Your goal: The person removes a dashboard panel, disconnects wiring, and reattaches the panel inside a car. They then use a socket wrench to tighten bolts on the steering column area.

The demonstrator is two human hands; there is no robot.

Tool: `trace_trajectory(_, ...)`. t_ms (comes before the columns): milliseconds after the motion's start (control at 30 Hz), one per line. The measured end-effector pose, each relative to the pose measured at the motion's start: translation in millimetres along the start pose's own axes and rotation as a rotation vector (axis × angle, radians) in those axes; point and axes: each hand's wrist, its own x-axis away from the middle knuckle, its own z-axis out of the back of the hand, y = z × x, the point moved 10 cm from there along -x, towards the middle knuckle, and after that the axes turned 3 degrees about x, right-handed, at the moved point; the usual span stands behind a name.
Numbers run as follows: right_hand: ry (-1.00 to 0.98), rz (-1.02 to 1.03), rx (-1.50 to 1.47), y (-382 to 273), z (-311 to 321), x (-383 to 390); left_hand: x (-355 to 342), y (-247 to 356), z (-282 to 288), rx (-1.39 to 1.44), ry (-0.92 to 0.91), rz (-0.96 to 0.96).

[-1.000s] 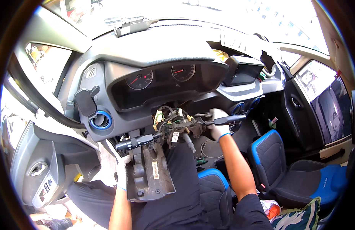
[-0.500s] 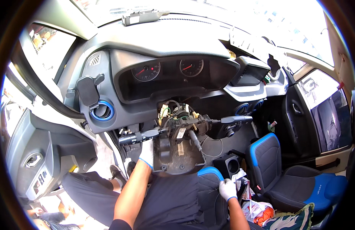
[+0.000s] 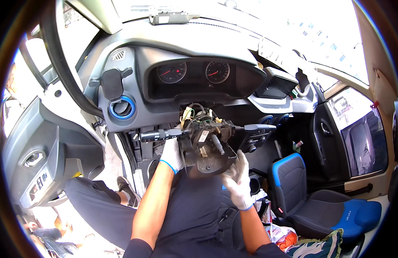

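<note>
A steering column (image 3: 205,129) with bare wiring and no wheel stands before me. Its left stalk (image 3: 162,135) and right stalk (image 3: 257,128) stick out sideways. Below it is a dark plastic lower column cover (image 3: 203,165), inner side up. My left hand (image 3: 172,155), in a white glove with a blue cuff, is against the cover's left edge under the left stalk; its fingers are hidden. At the cover's right corner is my right hand (image 3: 238,182), also gloved, fingers apart and pointing up; nothing shows in its grasp.
Behind the column is the instrument cluster (image 3: 190,79). A phone holder (image 3: 112,84) is mounted at the left vent, and a display (image 3: 276,84) leans at the right. Beside me are a black and blue seat (image 3: 289,180) and crumpled bags (image 3: 278,234). The door (image 3: 57,159) hangs open left.
My right hand has come up from beside the seat to the cover's right corner, and its closed fingers have spread. The left hand stays beside the cover. The whole view has shifted.
</note>
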Motion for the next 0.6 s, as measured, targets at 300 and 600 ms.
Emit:
trace_trajectory(300,0.347,-0.003,0.518,3.7,-4.8,-29.5,9.6,-4.4,0.9,-0.081,0.061,-0.004)
trace_trajectory(600,0.364,0.083,0.497,-8.2,6.2,-65.2,-27.6,-17.4,21.7,-0.054,0.077,-0.083)
